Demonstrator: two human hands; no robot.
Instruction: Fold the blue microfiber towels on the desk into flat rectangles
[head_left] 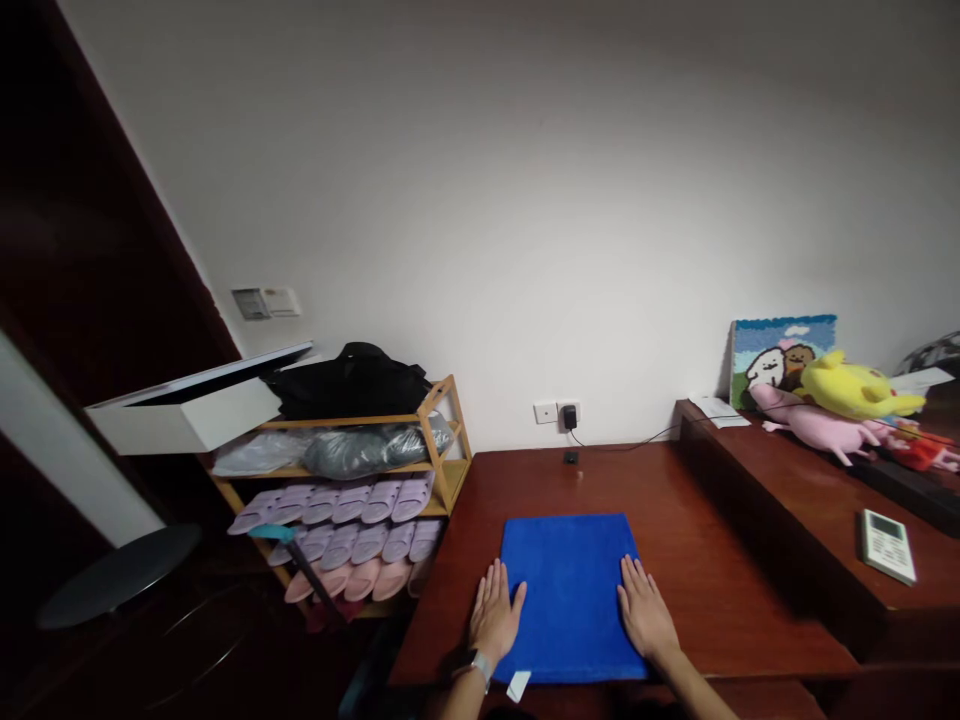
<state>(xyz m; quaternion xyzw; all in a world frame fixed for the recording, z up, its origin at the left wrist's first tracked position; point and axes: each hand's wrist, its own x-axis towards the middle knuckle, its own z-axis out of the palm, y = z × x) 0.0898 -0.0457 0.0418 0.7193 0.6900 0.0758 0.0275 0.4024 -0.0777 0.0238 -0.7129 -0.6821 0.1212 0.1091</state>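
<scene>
Where the blue cloth (566, 595) ends, left hand (496, 617) and right hand (646, 612) lie flat.

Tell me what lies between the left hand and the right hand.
In the head view, the blue cloth lies spread flat between the left hand and the right hand, one hand at each side edge.

Both hands (496, 612) (647, 607) flat; palm-down; apart

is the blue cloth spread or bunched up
Spread: the cloth lies smooth and flat on the table. Whether it is doubled, I cannot tell.
</scene>
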